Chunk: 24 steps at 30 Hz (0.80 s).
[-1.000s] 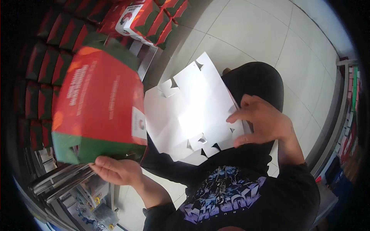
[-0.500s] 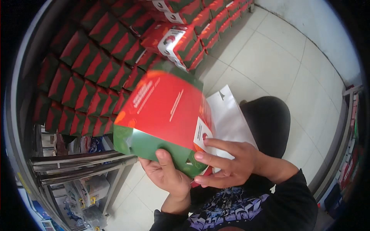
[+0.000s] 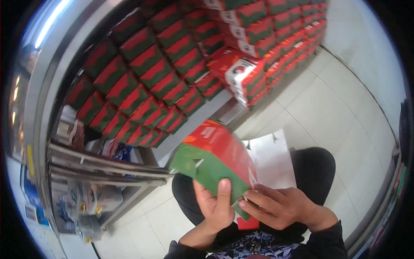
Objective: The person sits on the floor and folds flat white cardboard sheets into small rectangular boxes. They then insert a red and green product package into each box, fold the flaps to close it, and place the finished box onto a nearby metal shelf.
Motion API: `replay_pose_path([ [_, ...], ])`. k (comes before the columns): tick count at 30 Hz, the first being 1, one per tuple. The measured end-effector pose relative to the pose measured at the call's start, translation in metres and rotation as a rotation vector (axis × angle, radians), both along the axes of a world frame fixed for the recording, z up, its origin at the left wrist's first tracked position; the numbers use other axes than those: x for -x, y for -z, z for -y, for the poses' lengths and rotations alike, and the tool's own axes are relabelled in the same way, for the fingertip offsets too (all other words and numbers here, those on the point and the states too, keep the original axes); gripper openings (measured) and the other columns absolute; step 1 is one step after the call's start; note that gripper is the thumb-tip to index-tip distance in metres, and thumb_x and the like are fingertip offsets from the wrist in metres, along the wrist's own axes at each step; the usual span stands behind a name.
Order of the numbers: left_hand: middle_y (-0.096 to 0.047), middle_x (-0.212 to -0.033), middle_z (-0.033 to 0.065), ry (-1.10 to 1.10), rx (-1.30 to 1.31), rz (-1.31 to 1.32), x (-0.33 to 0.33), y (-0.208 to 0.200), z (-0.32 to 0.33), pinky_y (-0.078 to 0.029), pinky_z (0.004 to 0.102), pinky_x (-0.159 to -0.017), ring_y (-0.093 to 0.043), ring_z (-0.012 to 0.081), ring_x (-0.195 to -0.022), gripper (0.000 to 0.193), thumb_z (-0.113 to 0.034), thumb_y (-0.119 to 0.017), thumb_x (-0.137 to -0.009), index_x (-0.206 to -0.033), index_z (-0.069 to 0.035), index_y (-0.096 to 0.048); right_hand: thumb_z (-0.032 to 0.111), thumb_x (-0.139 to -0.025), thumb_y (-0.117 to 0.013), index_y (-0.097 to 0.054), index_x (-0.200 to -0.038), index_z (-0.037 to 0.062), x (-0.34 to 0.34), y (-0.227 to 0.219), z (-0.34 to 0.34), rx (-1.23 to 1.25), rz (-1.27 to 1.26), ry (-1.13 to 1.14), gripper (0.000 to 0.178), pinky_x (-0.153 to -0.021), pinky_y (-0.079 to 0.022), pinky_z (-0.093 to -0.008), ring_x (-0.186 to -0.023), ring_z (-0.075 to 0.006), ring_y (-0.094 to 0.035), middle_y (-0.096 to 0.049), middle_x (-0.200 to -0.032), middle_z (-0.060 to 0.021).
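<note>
While both hands [image 3: 214, 208] [image 3: 280, 207] hold the carton [image 3: 209, 166], its red face [image 3: 227, 146] shows less than before.

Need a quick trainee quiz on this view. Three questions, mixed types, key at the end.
1. True or false: only one hand is at the held carton.
2. In the picture, the white sheet shows:
A) left of the carton
B) right of the carton, partly behind it
C) on top of the stacked boxes
3. Fill in: the stacked boxes' visible ends are red and ____.

Key:
1. False: the left hand and right hand are both at it.
2. B
3. green
</note>
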<state>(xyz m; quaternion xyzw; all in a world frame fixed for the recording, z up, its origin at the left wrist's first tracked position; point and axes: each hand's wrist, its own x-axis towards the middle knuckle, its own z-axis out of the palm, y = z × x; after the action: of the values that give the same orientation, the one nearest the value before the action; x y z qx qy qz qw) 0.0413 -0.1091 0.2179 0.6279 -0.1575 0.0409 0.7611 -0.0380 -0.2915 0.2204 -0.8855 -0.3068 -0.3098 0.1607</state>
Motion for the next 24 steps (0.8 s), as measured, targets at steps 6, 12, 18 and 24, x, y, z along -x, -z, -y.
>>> replay_pose_path([
  [6,-0.072,-0.12,0.0056,0.084,0.141,-0.196,-0.016,0.017,-0.014,-0.055,0.0336,-0.089,-0.069,0.0147,-0.098,0.034,-0.024,-0.068,-0.11,-0.135,-0.001,-0.063,0.02,-0.088,-0.086,-0.077,-0.127,0.0016,0.015,0.01,0.0,-0.595,-0.146,0.183,0.044,-0.067,-0.058,-0.0315,-0.081,-0.0249,-0.071,-0.07,-0.113,-0.0142],
  [12,-0.076,-0.103,0.0084,-0.035,-0.29,0.357,0.016,0.039,-0.011,-0.058,0.0334,-0.078,-0.074,0.0154,-0.087,0.019,-0.013,-0.077,-0.1,-0.117,-0.005,-0.072,0.038,-0.087,-0.09,-0.075,-0.132,0.0017,0.005,0.029,-0.028,-0.466,-0.127,0.304,0.06,-0.069,-0.055,-0.0332,-0.083,-0.0231,-0.065,-0.063,-0.103,-0.0118],
  [18,-0.07,-0.095,0.0016,0.288,0.305,-0.389,0.031,0.043,-0.002,-0.051,0.0232,-0.07,-0.064,0.0039,-0.082,0.013,-0.012,-0.064,-0.112,-0.121,-0.004,-0.06,0.024,-0.087,-0.09,-0.075,-0.133,0.0022,0.006,0.052,-0.034,-0.448,-0.02,0.333,0.053,-0.066,-0.05,-0.0328,-0.082,-0.0229,-0.06,-0.062,-0.102,-0.0083],
  [24,-0.068,-0.093,0.0001,0.464,0.324,-0.228,0.037,0.027,-0.002,-0.051,0.0266,-0.072,-0.064,0.0082,-0.083,0.03,-0.003,-0.06,-0.109,-0.138,0.0,-0.056,0.015,-0.102,-0.075,-0.067,-0.135,-0.0009,0.015,0.071,-0.016,-0.674,-0.121,0.209,0.038,-0.07,-0.055,-0.034,-0.082,-0.0235,-0.067,-0.072,-0.106,-0.0159],
])
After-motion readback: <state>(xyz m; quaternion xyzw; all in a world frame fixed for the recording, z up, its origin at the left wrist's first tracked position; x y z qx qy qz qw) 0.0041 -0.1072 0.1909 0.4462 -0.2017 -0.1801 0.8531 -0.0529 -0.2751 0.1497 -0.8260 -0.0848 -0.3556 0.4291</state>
